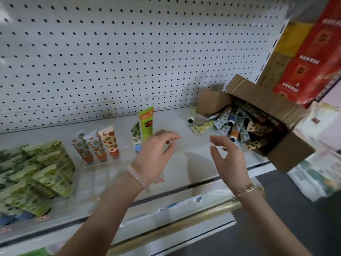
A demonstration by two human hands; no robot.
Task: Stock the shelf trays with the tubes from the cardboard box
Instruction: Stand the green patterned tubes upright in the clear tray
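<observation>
Left hand (155, 154), right hand (229, 159): fingers loosely spread, empty, over bare shelf (184, 163) between upright green tube (146, 122) and cardboard box (287, 157). Box corner overhangs shelf's front edge.

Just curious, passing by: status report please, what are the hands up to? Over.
Left hand open, empty. Right hand open, empty, near brown cardboard box. Colourful patterned plastic tubes piled inside. Path to box looks clear.

Bright, even light; wide-angle bowing, motion blur toward the edges.
</observation>
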